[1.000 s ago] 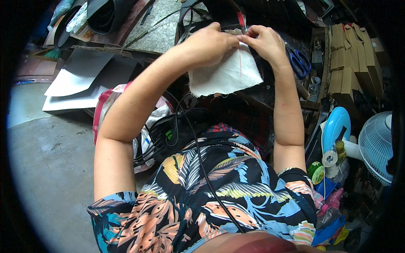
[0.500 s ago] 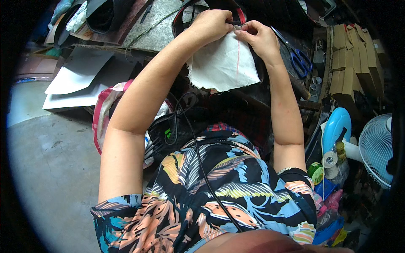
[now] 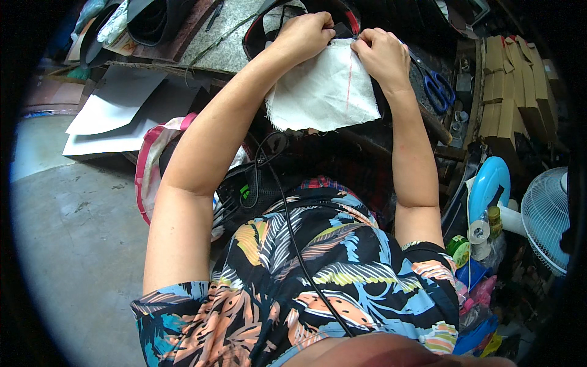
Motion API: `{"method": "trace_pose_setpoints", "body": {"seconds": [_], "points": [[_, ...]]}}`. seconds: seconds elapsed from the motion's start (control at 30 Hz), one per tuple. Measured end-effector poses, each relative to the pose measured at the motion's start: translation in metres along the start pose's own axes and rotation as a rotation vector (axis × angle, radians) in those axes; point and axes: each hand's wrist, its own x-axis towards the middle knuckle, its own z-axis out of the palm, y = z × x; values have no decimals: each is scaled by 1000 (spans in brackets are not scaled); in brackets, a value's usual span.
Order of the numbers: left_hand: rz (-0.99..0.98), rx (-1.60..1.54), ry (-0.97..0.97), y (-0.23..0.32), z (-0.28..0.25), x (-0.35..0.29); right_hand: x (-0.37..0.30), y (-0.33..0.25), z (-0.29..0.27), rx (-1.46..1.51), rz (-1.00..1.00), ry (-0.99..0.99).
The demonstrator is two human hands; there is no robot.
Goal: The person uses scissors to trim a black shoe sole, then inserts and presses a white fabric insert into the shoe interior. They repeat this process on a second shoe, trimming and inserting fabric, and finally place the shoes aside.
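A piece of white cloth [image 3: 321,95] with frayed edges and a thin red line hangs between my hands at the far edge of the workbench. My left hand [image 3: 306,35] is closed, its fingers pinching the cloth's upper edge. At the upper right corner, my right hand [image 3: 383,55] grips the same cloth between thumb and fingers. Behind the cloth lies a black strap-like piece with red edging [image 3: 353,22], partly hidden by my hands. Blue-handled scissors [image 3: 438,92] rest to the right of my right hand.
White sheets [image 3: 116,110] and rolled dark material [image 3: 153,24] are at the left. A pink-edged bag [image 3: 144,171] sits by my left arm. Stacked cardboard pieces [image 3: 510,92], a fan [image 3: 546,214] and a blue round object [image 3: 489,183] stand at the right.
My hands have moved apart along the cloth's upper edge, the right one shifting slightly right. The cloth is spread wider and has shifted a little.
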Motion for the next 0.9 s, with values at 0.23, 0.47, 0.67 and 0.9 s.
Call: {"method": "trace_pose_setpoints", "body": {"seconds": [0.23,0.47,0.67,0.9], "points": [[89,152,7,5,8,-2,-3,-4,-3,-19,28,-72],[104,235,-27,5,11,4,-8,-14,-28,332,-191,137],[122,-83,-164,-20,1,23,-46,-40,-13,110,-357,34],[198,53,-77,-22,1,20,-53,-37,-5,-48,-435,107]]}}
